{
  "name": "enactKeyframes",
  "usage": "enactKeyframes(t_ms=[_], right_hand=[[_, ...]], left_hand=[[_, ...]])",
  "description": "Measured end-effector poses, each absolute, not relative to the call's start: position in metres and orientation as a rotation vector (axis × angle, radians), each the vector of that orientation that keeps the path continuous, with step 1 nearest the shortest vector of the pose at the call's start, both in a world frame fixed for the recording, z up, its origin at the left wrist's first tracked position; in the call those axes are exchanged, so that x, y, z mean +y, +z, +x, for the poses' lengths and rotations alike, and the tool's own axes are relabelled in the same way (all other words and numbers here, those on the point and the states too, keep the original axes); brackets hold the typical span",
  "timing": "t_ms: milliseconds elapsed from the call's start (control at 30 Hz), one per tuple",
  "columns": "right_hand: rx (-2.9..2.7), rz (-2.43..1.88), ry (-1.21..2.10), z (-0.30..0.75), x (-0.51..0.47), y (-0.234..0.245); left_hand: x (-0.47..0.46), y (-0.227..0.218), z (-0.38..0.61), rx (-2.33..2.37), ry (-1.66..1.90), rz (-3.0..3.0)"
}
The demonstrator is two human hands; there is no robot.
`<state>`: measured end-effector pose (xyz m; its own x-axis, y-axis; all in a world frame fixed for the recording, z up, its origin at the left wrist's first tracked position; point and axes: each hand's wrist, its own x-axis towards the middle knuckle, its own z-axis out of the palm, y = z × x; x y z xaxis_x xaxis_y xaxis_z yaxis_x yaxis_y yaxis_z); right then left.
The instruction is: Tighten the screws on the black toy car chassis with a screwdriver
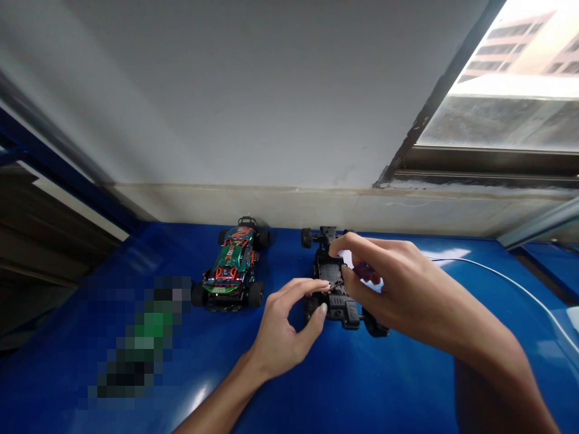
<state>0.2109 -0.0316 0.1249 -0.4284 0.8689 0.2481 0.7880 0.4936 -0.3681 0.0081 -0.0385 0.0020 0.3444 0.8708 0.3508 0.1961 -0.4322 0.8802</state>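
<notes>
1. A bare black toy-car chassis [332, 289] was seen on the blue table [407, 386], close to the pale wall [271, 90] at the table's far edge.
2. The left hand [283, 328] was held at the near left corner of the chassis; its fingers were spread loosely, with thumb and forefinger tips laid against the chassis edge and nothing clenched.
3. The right hand [393, 283] was held over the right side of the chassis, its fingers curled around a small purple part [364, 271], which was pinched just above the chassis.
4. A finished toy car [233, 265] with a green and red shell was parked to the left of the chassis, apart from it.
5. A white cable [511, 283] was laid across the table to the right of the chassis.
</notes>
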Motion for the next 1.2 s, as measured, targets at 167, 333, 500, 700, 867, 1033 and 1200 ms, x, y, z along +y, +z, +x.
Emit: enactKeyframes(t_ms=[167,333,500,700,867,1033,1200], right_hand=[[-2.35,-1.351,0.269,0.2108,-0.0319,0.1229],[-2.33,-1.344,0.281,0.2113,-0.0337,0.1235],[-2.336,-1.345,0.275,0.2111,-0.0327,0.1225],[-2.346,-1.346,0.28,0.2126,-0.034,0.1241],[-2.337,-1.34,0.271,0.2136,-0.0347,0.1245],[-2.344,-1.347,0.274,0.2102,-0.033,0.124],[-2.365,-1.34,0.252,0.2102,-0.0341,0.1236]], left_hand=[[-0.0383,0.0027,0.0086,0.942,1.086,1.836],[-0.039,0.0028,0.009,0.932,1.086,1.826],[-0.0394,0.0026,0.0094,0.934,1.091,1.829],[-0.0388,0.0019,0.0092,0.931,1.103,1.826],[-0.0386,0.0037,0.0084,0.938,1.086,1.827],[-0.0391,0.0049,0.009,0.927,1.088,1.826],[-0.0391,0.0052,0.0096,0.928,1.096,1.819]])
